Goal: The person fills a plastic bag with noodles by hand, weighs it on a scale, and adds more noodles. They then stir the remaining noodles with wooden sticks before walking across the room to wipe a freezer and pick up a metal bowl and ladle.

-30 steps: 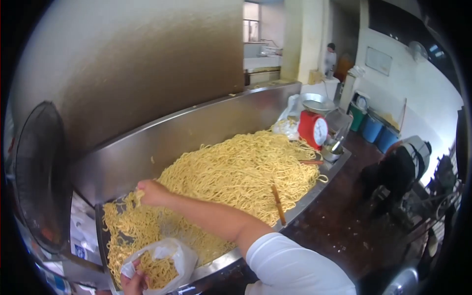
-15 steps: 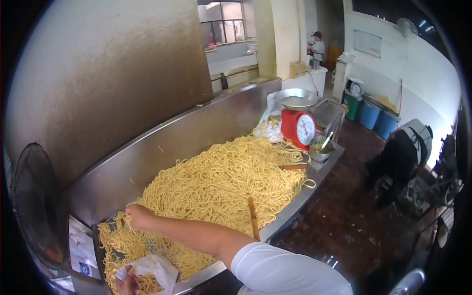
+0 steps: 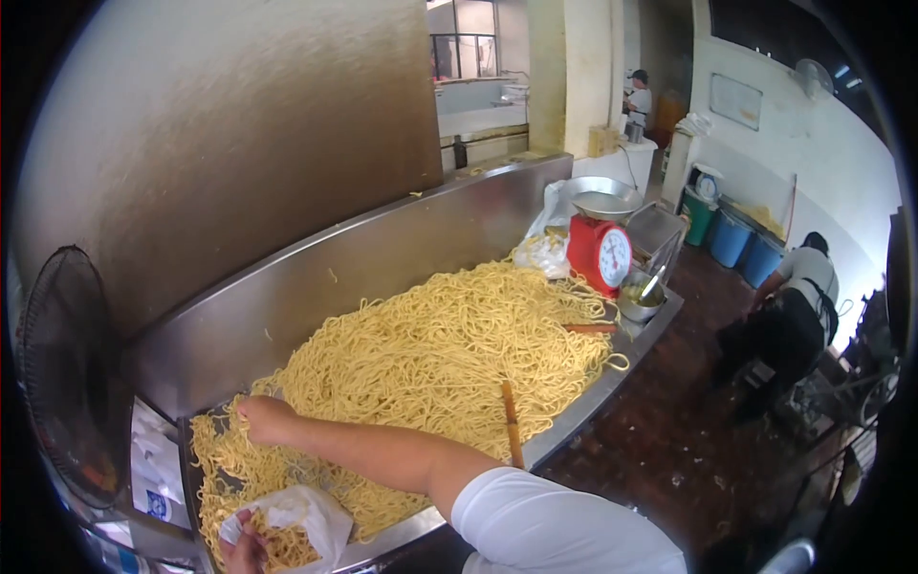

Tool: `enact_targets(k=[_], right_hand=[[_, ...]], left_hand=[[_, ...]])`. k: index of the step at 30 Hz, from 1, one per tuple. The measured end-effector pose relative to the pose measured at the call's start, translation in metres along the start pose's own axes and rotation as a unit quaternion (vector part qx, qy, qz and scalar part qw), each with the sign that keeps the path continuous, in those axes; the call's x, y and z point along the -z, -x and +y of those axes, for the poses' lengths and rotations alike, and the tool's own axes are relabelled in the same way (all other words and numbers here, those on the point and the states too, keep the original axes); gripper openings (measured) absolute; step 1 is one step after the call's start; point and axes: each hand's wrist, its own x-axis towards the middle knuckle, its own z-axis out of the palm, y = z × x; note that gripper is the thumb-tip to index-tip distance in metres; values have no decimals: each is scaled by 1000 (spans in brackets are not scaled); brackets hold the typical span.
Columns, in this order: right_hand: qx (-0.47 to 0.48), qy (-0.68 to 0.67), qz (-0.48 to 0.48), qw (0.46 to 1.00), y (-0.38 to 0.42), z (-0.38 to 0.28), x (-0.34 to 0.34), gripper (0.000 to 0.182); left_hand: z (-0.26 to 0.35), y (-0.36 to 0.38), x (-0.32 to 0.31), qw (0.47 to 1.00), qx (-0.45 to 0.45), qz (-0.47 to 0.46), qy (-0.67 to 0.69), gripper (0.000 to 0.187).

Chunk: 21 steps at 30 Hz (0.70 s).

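Note:
Yellow noodles (image 3: 411,354) lie heaped across a stainless steel tray table. My right hand (image 3: 266,421) reaches to the heap's left end, its fingers closed on a bunch of noodles. Below it, at the bottom left, my left hand (image 3: 247,550) grips the rim of a white plastic bag (image 3: 320,517). The bag's mouth faces up and some noodles show inside it. Two wooden sticks, one of them a near stick (image 3: 513,426), rest among the noodles on the right side.
A red scale (image 3: 601,251) with a metal pan stands at the tray's far end, beside a bowl (image 3: 641,297) with a spoon. A fan (image 3: 72,373) is at left. One person (image 3: 803,297) bends over at right; another (image 3: 638,100) stands far back. Blue bins (image 3: 732,234) line the wall.
The view has shifted slightly left, so the scale and tray sit farther right. The bag's mouth looks wider, showing more noodles. My right hand stays at the heap's left end.

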Motion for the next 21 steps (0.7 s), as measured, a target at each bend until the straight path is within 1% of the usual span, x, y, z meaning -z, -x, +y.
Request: enact_targets(k=[2, 4, 6, 7, 9, 13, 15, 19, 21], right_hand=[[8, 8, 3, 1000, -3, 3, -6, 23], [27, 24, -14, 999, -5, 4, -10, 25], [11, 39, -16, 999, -8, 4, -12, 27], [-6, 53, -17, 998, -10, 3, -12, 29], [-4, 60, -6, 998, -8, 2, -9, 29], [-1, 74, 10, 997, -8, -11, -1, 29], [-8, 60, 7, 998, -8, -21, 4, 30], [-23, 42, 9, 999, -5, -35, 5, 35], [-21, 33, 13, 999, -8, -36, -5, 37]], left_hand=[[-3, -6, 7, 1000, 10, 8, 14, 19], [-1, -10, 11, 999, 17, 17, 29, 17], [6, -15, 15, 998, 20, -27, 48, 12], [4, -19, 18, 998, 19, -30, 48, 12], [-4, -30, 23, 1000, 16, -2, 3, 12], [0, -36, 21, 999, -1, -17, 33, 12], [10, -36, 18, 998, -20, -38, 50, 14], [9, -41, 24, 999, -23, -24, 25, 18], [11, -42, 25, 999, -5, -20, 43, 32]])
